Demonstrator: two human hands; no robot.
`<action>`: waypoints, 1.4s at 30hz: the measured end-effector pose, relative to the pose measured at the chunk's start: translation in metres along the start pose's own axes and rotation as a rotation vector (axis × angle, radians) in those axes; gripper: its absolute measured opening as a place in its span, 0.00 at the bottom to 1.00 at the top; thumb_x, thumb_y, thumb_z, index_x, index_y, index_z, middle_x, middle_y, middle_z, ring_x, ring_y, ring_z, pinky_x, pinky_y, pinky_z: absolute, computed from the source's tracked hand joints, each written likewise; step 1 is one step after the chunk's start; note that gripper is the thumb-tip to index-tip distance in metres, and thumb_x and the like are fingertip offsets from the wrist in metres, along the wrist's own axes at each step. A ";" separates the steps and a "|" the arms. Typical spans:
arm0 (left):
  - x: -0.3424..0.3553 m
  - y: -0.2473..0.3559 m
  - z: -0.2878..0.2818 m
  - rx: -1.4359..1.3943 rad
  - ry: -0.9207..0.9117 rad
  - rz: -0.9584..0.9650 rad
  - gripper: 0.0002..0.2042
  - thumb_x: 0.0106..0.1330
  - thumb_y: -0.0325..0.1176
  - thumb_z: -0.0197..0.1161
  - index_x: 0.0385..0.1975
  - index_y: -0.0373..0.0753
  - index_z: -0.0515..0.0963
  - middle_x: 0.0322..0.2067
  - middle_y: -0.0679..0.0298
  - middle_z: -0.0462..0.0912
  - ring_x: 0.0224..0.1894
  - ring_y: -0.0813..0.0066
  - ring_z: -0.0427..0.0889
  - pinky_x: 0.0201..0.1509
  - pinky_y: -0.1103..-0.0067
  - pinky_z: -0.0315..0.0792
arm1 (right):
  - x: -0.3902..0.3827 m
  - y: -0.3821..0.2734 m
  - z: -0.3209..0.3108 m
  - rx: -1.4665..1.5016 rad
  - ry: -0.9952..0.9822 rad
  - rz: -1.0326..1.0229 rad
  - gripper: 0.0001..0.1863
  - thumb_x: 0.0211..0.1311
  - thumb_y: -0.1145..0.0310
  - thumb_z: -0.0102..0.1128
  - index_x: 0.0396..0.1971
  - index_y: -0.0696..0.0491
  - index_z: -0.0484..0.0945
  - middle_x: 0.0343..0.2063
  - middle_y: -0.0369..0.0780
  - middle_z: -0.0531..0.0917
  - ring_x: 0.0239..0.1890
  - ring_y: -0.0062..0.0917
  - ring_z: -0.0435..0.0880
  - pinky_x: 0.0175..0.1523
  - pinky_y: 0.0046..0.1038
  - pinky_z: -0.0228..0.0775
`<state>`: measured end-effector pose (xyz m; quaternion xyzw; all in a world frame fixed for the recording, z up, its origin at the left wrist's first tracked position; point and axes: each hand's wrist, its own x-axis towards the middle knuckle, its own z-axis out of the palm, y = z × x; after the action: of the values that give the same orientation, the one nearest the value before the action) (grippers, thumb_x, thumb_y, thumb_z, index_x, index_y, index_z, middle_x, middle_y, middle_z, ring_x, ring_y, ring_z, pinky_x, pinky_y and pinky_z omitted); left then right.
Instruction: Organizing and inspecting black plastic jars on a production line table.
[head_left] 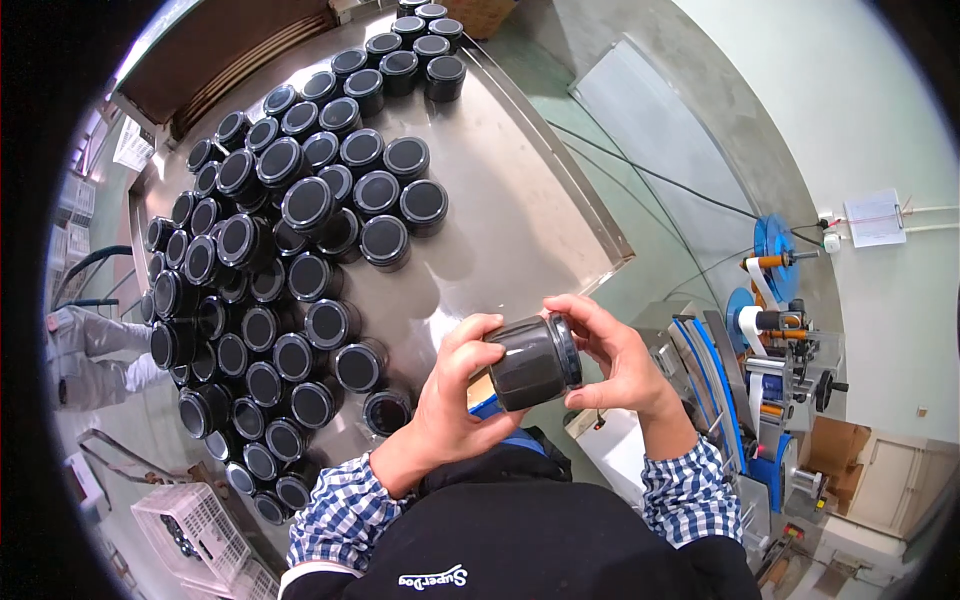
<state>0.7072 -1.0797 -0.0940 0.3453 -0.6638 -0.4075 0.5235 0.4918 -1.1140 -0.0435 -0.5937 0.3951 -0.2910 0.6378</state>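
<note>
A glass jar with dark contents and a black lid lies sideways between my hands, above the near edge of the steel table. My left hand grips the jar's body, thumb below and fingers over the top. Around the lid at the jar's right end, my right hand curls its fingers and thumb. Many similar black-lidded jars crowd the left and far parts of the table, mostly upright, and some rest on top of others.
A labelling machine with blue reels and white tape stands at the right. Crates of white plastic sit at the lower left. Beyond the table's left side is a person in pale trousers. A cable runs along the right.
</note>
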 end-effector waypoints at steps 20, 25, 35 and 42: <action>0.016 0.002 0.011 -0.650 -0.316 -0.642 0.44 0.54 0.39 0.71 0.64 0.38 0.47 0.55 0.55 0.64 0.58 0.66 0.66 0.60 0.71 0.62 | -0.031 0.004 -0.005 -0.496 0.114 -0.358 0.39 0.34 0.69 0.74 0.53 0.55 0.68 0.52 0.44 0.70 0.55 0.36 0.70 0.58 0.33 0.64; 0.009 0.003 0.027 -0.685 -0.261 -0.561 0.46 0.49 0.34 0.75 0.64 0.40 0.47 0.57 0.55 0.61 0.60 0.65 0.65 0.62 0.70 0.61 | -0.040 -0.011 -0.009 -0.478 0.142 -0.305 0.40 0.36 0.68 0.74 0.55 0.55 0.67 0.51 0.45 0.70 0.55 0.38 0.70 0.58 0.34 0.65; 0.021 0.008 0.073 -0.204 -0.317 -0.260 0.49 0.47 0.32 0.72 0.67 0.41 0.43 0.66 0.51 0.53 0.64 0.59 0.62 0.63 0.64 0.58 | -0.090 0.006 -0.043 -0.546 0.402 -0.119 0.37 0.41 0.62 0.71 0.55 0.53 0.67 0.48 0.44 0.71 0.50 0.37 0.74 0.54 0.32 0.67; 0.003 -0.016 0.067 -0.230 -0.211 -0.457 0.26 0.57 0.23 0.61 0.57 0.39 0.64 0.59 0.61 0.64 0.48 0.75 0.75 0.50 0.77 0.68 | -0.172 0.082 -0.194 -0.765 1.120 0.182 0.27 0.42 0.61 0.72 0.42 0.59 0.75 0.34 0.45 0.79 0.37 0.28 0.78 0.42 0.28 0.73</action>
<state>0.6418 -1.0770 -0.1158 0.3801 -0.5690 -0.6214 0.3815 0.2297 -1.0613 -0.0937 -0.5015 0.7888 -0.3397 0.1045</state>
